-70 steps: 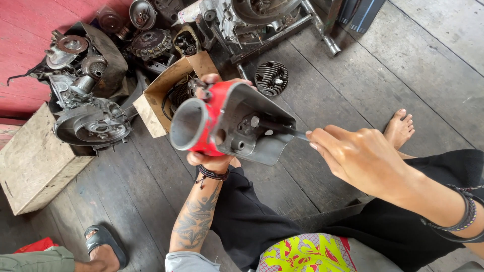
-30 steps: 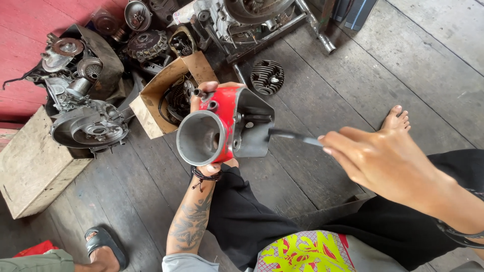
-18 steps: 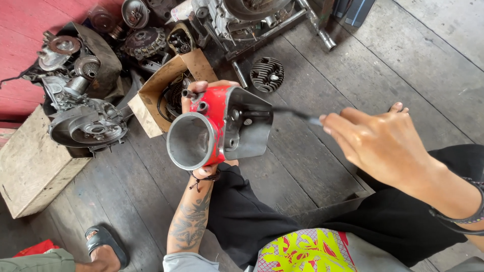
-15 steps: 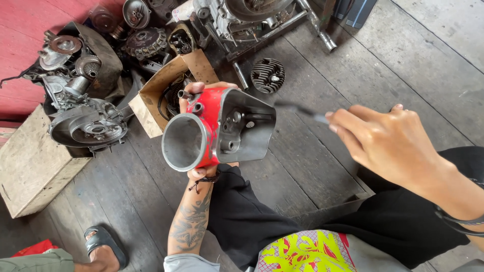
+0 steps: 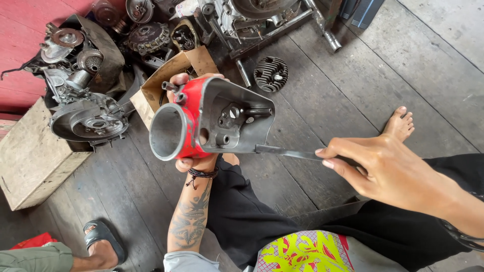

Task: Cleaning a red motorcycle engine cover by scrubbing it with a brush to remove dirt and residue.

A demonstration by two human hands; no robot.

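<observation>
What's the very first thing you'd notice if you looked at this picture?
The red and grey engine casing jumps out, held up in the middle by the left hand. The right hand pokes a thin dark tool against its lower edge. Behind, at the top left, a heap of greasy engine parts and a cardboard box sit on the wooden floor.

You are wearing black trousers [image 5: 252, 221], a braided black wristband [image 5: 201, 174] above your tattooed left forearm [image 5: 190, 216], and black bangles [image 5: 461, 236] at four o'clock; your foot [image 5: 401, 123] is going bare.
</observation>
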